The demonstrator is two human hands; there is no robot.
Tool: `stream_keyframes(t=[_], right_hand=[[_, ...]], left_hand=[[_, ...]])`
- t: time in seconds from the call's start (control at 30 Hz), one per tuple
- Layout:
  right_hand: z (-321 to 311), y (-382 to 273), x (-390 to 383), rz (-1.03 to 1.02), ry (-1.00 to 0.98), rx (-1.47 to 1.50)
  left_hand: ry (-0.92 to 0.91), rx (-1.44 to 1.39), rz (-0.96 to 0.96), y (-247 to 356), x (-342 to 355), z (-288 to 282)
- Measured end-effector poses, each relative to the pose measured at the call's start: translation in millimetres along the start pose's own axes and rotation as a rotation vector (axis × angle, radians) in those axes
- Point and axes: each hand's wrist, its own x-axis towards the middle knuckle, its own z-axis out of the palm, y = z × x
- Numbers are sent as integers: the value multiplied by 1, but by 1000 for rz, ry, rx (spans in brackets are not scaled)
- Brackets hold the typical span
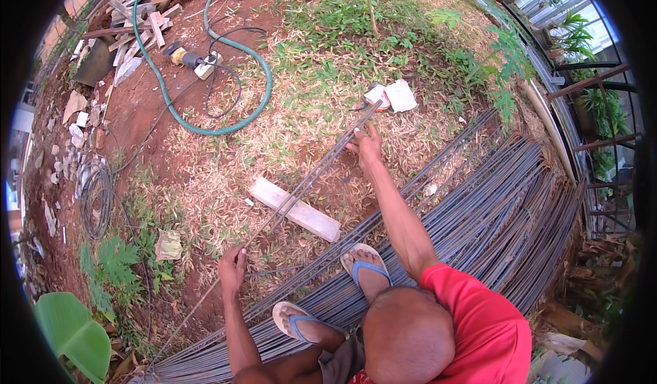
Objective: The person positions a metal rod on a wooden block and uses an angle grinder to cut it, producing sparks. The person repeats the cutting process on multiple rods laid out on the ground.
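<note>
Squatting in sandals, I hold a few thin steel rods (309,180) that run slantwise from the middle toward the lower left. My right hand (367,146) pinches them near their far end. Lower down, the fingers of my left hand (233,266) close around the same rods. Under the rods lies a pale, flat block (294,209), on dry grass. Just past the far rod ends are a small orange and white object (377,96) and a white sheet (402,96). By my feet spreads a large bundle of steel rods (472,213).
A green hose (263,96) loops across the ground, beside a yellow and dark power tool (183,56) and a white socket block (207,66). Scrap wood (156,28) lies at far left, a wire coil (97,199) nearer. Metal railings (602,86) stand at right.
</note>
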Motion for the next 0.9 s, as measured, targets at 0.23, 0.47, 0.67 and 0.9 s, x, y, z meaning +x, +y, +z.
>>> stream_keyframes(t=[0.23, 0.47, 0.67, 0.9], right_hand=[[3, 5, 11, 38, -102, 39], [-22, 26, 31, 26, -139, 78], [-27, 22, 28, 16, -115, 28], [-19, 17, 20, 52, -145, 16]], left_hand=[[33, 26, 16, -13, -1, -1], [66, 109, 22, 0, 9, 15], [36, 140, 12, 9, 8, 18], [56, 151, 42, 4, 6, 17]])
